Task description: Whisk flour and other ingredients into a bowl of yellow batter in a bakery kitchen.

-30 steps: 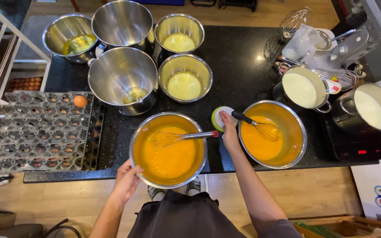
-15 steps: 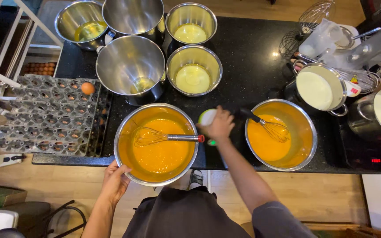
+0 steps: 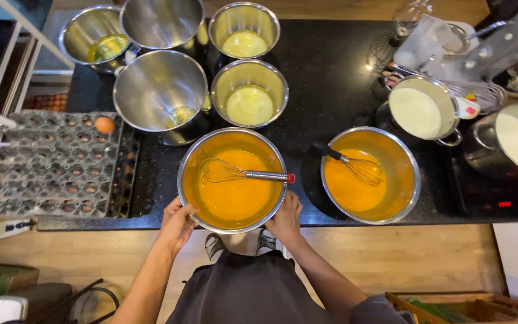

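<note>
Steel mixing bowl (image 3: 232, 180) of orange beaten yolk sat at the front edge of the black worktop (image 3: 331, 78), left of centre. Left hand (image 3: 177, 225) gripped the bowl's near-left rim, fingers curled over the lip. Right hand (image 3: 285, 217) cupped the near-right rim, thumb side against the wall. Bowl lay between both hands, touching each. A wire whisk (image 3: 241, 174) rested inside it, wires in the yolk, handle with red tip lying on the right rim.

A second yolk bowl (image 3: 370, 174) stood just right, near the front edge, holding a black-handled whisk (image 3: 349, 162). Behind: four more steel bowls toward the back left corner, some with pale liquid. An egg tray (image 3: 55, 162) at the left edge held one egg (image 3: 105, 125). Two pots of white liquid stood toward the right edge.
</note>
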